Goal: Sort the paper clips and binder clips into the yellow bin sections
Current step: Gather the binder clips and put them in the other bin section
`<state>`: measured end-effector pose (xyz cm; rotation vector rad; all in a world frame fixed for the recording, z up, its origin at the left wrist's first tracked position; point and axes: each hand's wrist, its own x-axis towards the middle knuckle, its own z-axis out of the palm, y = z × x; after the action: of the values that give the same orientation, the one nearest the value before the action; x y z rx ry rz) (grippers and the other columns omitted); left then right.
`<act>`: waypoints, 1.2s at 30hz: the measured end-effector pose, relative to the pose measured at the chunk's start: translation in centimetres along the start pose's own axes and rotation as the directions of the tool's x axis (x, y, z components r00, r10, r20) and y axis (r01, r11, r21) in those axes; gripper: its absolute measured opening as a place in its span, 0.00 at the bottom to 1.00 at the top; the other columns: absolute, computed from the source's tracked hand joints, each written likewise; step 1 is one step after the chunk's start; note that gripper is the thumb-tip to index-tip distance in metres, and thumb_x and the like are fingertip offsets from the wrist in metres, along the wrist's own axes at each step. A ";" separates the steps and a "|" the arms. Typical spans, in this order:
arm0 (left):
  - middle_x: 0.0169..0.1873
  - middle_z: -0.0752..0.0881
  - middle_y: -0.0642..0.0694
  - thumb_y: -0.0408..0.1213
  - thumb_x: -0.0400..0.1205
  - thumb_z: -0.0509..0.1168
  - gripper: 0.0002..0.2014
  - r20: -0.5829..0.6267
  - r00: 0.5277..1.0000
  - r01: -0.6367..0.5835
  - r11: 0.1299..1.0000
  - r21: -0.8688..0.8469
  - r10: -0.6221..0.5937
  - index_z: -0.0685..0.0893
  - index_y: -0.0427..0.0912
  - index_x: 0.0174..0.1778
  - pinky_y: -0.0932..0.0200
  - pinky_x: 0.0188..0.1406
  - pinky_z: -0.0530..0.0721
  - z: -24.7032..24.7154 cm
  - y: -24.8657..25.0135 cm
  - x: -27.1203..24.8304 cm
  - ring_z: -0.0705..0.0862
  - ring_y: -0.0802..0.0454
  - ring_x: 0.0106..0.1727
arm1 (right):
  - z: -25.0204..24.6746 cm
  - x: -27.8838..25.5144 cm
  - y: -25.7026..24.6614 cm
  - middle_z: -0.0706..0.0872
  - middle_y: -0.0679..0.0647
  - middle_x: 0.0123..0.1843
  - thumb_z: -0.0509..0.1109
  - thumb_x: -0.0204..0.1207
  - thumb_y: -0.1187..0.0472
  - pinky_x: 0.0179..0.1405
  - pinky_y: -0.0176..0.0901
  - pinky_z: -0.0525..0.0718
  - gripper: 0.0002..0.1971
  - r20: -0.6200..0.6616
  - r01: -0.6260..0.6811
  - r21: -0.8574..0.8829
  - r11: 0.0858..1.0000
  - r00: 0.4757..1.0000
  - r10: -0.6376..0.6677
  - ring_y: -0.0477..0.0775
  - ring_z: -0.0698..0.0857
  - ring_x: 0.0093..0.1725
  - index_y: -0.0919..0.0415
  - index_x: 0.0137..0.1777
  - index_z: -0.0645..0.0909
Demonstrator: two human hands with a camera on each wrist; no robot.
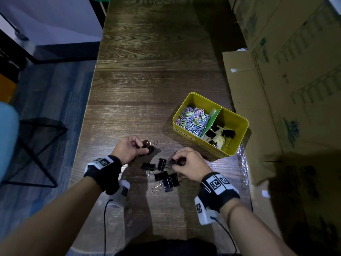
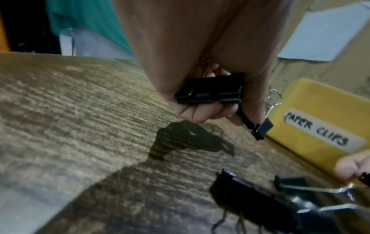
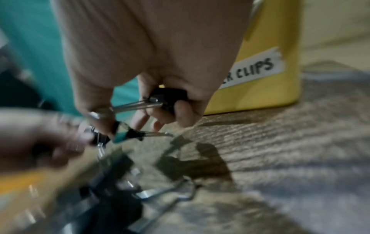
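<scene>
A yellow bin stands at the table's right, split by a green divider. Coloured paper clips fill its left section; black binder clips lie in its right section. My left hand grips black binder clips just above the table. My right hand holds a black binder clip in curled fingers, its wire arms sticking out. Several loose binder clips lie on the wood between my hands.
Large cardboard boxes line the table's right side, close behind the bin. The table's left edge drops to the floor, where a black metal frame stands. Crinkled clear plastic lies right of my right hand.
</scene>
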<state>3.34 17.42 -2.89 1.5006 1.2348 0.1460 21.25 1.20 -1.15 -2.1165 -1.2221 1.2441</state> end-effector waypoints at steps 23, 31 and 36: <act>0.42 0.86 0.42 0.40 0.82 0.62 0.06 0.507 0.861 0.297 0.845 -0.445 -0.036 0.81 0.42 0.47 0.53 0.45 0.84 15.4 19.3 -2.2 0.84 0.49 0.41 | -12.5 -1.5 0.5 0.86 0.61 0.57 0.59 0.82 0.52 0.42 0.48 0.86 0.18 -0.221 0.081 0.954 0.288 0.839 0.497 0.55 0.87 0.52 0.61 0.65 0.78; 0.58 0.81 0.46 0.44 0.82 0.63 0.13 0.502 0.865 0.170 0.947 -0.272 -0.011 0.80 0.47 0.60 0.48 0.64 0.74 14.5 19.2 -2.0 0.77 0.46 0.63 | -12.6 -1.8 0.4 0.84 0.52 0.59 0.63 0.79 0.50 0.54 0.45 0.80 0.17 -0.301 0.000 0.835 0.550 0.837 0.457 0.49 0.82 0.56 0.54 0.65 0.77; 0.43 0.85 0.43 0.38 0.82 0.64 0.06 0.416 0.906 0.013 0.975 -0.220 0.082 0.82 0.42 0.51 0.57 0.42 0.81 9.3 16.1 -2.2 0.85 0.47 0.44 | -10.9 -2.9 -1.2 0.87 0.51 0.49 0.69 0.77 0.64 0.46 0.40 0.83 0.08 -0.458 0.135 0.673 0.727 0.847 0.268 0.48 0.86 0.50 0.50 0.51 0.82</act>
<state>18.20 12.61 7.47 1.2772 0.8128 -0.0233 29.26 0.39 6.83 -1.7392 -0.3348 0.8399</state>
